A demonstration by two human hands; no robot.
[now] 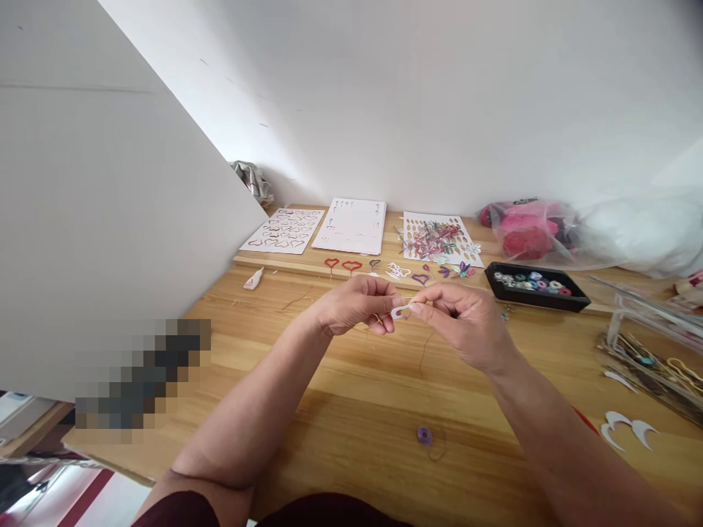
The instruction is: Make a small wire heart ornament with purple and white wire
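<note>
Maroon sleeve foremost, the right hand pinches a white crescent cutout, presumably steadying it; the left hand, fingers closed, sits alongside (grip unclear).

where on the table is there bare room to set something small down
The widest bare patch of table lies between the left forearm and the spool. Another lies between that forearm and the glue bottle. It is crowded along the back, where the sheets and tray stand, and at far right around the crescents.
</note>
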